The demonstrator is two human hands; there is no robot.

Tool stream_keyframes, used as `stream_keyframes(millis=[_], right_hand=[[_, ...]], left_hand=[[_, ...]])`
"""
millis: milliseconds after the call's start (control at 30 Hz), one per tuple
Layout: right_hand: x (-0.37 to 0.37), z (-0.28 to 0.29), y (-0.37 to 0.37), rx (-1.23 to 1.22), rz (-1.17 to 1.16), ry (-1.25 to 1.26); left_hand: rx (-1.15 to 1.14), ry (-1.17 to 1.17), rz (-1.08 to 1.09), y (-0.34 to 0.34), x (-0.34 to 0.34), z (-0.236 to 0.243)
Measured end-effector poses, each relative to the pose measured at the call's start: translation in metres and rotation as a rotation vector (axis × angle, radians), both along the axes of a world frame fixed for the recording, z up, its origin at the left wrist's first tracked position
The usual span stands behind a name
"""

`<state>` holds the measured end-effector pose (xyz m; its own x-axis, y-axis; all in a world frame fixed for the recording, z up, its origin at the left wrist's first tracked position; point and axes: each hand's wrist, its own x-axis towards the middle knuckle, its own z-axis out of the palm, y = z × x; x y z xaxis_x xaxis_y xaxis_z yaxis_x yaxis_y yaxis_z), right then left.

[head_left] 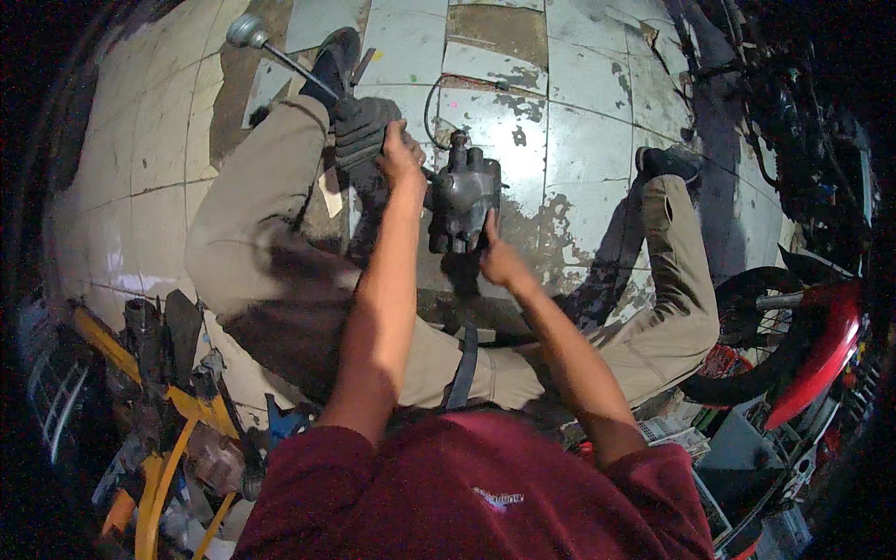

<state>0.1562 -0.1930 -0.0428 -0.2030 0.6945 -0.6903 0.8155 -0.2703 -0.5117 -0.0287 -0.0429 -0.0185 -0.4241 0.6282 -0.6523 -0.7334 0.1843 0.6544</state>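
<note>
A dark, blocky metal housing with several stubby ports is held between my knees. To its left is a ribbed grey rubber bellows boot. A thin metal rod runs from the boot to the upper left and ends in a stepped, silvery round end piece. My left hand is closed at the boot's right side, its fingers partly hidden. My right hand grips the housing's lower right edge, one digit stretched up along its side. Its other fingers are mostly hidden.
A thin dark cable curves above the housing over worn, peeling floor tiles. Yellow metal parts and dark scrap lie at the lower left. At right are a black tyre and a red curved fender.
</note>
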Motion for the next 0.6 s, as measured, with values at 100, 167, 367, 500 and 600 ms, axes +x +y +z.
stream_keyframes(millis=[100, 167, 367, 500, 600], right_hand=[[-0.004, 0.009, -0.010, 0.043, -0.021, 0.096], [-0.004, 0.005, -0.039, 0.243, 0.003, 0.206], [-0.003, -0.009, 0.003, 0.034, -0.059, 0.145], [-0.006, 0.015, -0.016, 0.035, 0.001, 0.098], [-0.008, 0.002, 0.002, -0.026, -0.042, 0.049]], left_hand=[[-0.002, 0.013, -0.004, -0.002, -0.002, -0.003], [-0.032, 0.033, -0.050, -0.004, -0.001, 0.001], [0.046, 0.015, -0.058, -0.001, -0.001, -0.005], [0.005, 0.031, 0.003, 0.000, 0.001, 0.001], [0.030, 0.034, -0.010, -0.001, -0.001, -0.001]])
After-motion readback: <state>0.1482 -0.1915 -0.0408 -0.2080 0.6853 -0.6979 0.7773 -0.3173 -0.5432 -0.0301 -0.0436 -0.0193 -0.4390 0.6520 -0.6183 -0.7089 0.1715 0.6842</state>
